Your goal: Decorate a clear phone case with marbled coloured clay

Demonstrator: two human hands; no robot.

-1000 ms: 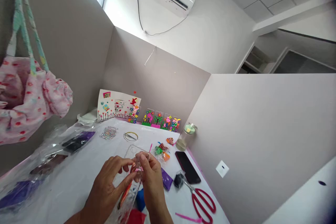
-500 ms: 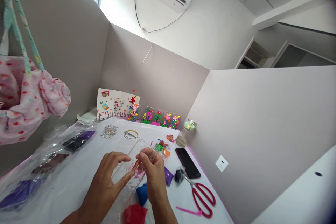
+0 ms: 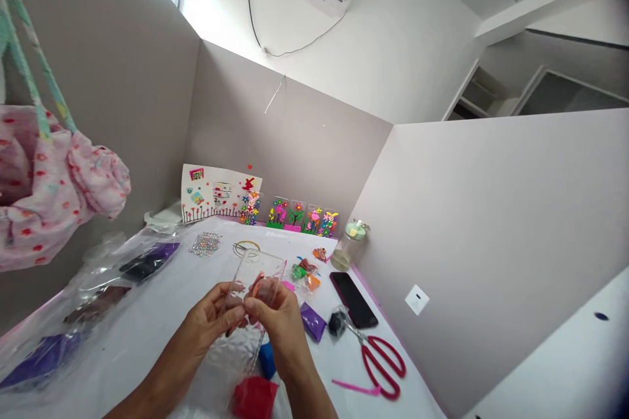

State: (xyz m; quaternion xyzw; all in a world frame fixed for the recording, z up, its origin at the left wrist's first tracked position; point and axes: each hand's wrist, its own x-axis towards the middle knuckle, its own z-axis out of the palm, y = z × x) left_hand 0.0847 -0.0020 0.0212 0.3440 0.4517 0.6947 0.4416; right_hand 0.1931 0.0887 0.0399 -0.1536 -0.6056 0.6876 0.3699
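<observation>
Both hands hold a clear phone case (image 3: 246, 268), raised and tilted above the table. My left hand (image 3: 216, 314) is closed round its left edge, thumb towards the middle. From the right, my right hand (image 3: 275, 317) grips it, thumb in front and fingers behind the clear plastic. A reddish-brown strip, apparently modelling clay (image 3: 256, 283), shows by the right thumb; whether it is stuck to the case or pinched, I cannot tell. Below the hands lie a red clay pack (image 3: 254, 398) and a blue clay pack (image 3: 267, 360), the blue one partly hidden.
On the right are red-handled scissors (image 3: 386, 366), a pink plastic tool (image 3: 356, 387), a black phone (image 3: 354, 300), a purple clay pack (image 3: 312, 322) and a lidded jar (image 3: 343, 255). Bagged clay (image 3: 44, 360) lies left, with rhinestones (image 3: 205, 244) behind. Decorated cases (image 3: 296, 215) lean against the back wall.
The phone case has been lifted and tilted up. My left hand, earlier spread beside it with finger and thumb apart, has closed on its left edge.
</observation>
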